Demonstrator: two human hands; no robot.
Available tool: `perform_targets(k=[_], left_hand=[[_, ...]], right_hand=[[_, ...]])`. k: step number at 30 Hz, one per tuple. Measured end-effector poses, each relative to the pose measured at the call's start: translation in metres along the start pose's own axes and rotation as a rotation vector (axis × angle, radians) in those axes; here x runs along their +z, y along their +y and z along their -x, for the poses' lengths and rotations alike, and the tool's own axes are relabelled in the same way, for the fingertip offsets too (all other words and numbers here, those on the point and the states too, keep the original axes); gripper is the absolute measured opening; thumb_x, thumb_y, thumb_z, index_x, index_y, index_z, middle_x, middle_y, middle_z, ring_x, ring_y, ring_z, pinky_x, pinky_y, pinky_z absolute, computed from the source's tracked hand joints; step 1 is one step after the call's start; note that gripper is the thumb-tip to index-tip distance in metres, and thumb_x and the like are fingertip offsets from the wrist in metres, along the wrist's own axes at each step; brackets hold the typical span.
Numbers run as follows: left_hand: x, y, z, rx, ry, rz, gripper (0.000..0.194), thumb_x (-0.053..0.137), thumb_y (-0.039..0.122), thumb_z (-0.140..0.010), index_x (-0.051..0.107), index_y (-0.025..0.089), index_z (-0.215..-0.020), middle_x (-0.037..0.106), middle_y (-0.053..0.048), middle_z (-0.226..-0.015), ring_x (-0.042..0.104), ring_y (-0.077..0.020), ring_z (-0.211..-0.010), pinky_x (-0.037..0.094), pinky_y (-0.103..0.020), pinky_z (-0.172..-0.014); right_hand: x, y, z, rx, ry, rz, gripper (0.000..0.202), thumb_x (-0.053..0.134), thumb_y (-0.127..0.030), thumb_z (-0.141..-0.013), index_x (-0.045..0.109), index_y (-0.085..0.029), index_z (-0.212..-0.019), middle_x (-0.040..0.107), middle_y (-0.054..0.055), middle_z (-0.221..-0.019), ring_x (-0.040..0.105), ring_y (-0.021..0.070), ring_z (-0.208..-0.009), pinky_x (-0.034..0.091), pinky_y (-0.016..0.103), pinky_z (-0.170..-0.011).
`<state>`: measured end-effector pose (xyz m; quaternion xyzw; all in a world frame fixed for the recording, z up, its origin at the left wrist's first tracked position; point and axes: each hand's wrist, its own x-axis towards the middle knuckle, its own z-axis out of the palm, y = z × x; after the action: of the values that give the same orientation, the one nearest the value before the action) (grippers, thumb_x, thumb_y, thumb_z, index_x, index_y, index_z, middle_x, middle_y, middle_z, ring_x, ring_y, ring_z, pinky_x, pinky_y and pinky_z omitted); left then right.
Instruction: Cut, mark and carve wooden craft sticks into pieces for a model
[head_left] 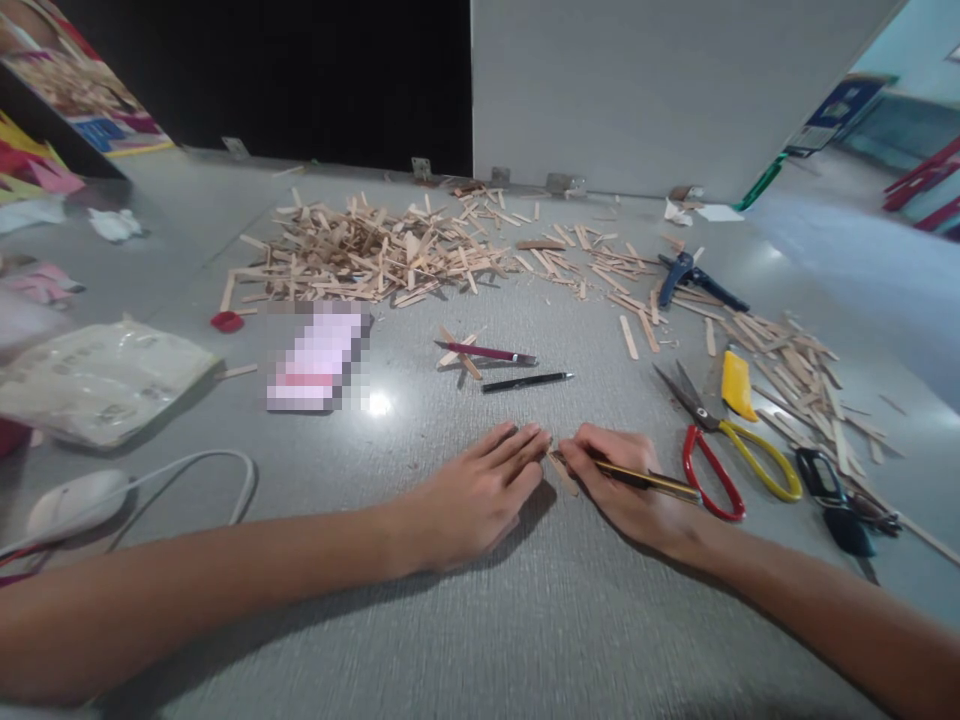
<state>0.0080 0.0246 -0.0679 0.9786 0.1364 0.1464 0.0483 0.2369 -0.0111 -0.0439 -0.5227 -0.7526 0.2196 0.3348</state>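
Note:
My right hand is closed around a slim black and gold tool, its tip hidden near the fingertips. Under and between my hands lies a small wooden stick piece on the grey table. My left hand rests at the stick's upper end, fingers stretched out and pointing right; whether it pins the stick is hidden. Just beyond my hands are a black pen and a dark red craft knife, the knife lying across a few crossed sticks.
A large heap of wooden sticks lies at the back, with more sticks at right. Scissors, a yellow cutter and a blue tool lie right. At left are a blurred pink object, a plastic bag and a white mouse.

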Motion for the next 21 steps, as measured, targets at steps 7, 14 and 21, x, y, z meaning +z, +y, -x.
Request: perform_targets(k=[7,14,21], left_hand=[[-0.0003,0.0,0.0008,-0.007,-0.013,-0.025,0.034,0.043,0.013,-0.106,0.056,0.003,-0.136,0.056,-0.03,-0.157,0.049,-0.0366,-0.153,0.047,-0.053,-0.125],[-0.0004,0.0002,0.0003,-0.001,0.013,-0.021,0.03,0.045,0.011,-0.104,0.059,0.003,-0.129,0.058,-0.032,-0.154,0.054,-0.0383,-0.15,0.049,-0.053,-0.123],[0.0008,0.0002,0.0007,-0.011,0.014,0.031,0.032,0.045,0.012,-0.105,0.056,0.003,-0.134,0.054,-0.032,-0.157,0.049,-0.038,-0.153,0.045,-0.054,-0.126]], right_hand=[[-0.0023,-0.0019,-0.0011,0.024,-0.014,-0.025,0.052,0.049,-0.045,-0.111,0.046,-0.024,-0.064,0.051,-0.005,-0.053,0.045,0.0099,-0.046,0.034,0.024,-0.047],[-0.0019,-0.0012,-0.0011,0.054,-0.026,-0.002,0.056,0.044,-0.053,-0.112,0.044,-0.024,-0.064,0.048,-0.005,-0.054,0.044,0.0104,-0.047,0.033,0.026,-0.048],[-0.0017,0.0001,-0.0005,0.065,-0.043,0.016,0.052,0.045,-0.048,-0.111,0.04,-0.025,-0.065,0.045,-0.005,-0.056,0.043,0.0107,-0.049,0.032,0.026,-0.049]])
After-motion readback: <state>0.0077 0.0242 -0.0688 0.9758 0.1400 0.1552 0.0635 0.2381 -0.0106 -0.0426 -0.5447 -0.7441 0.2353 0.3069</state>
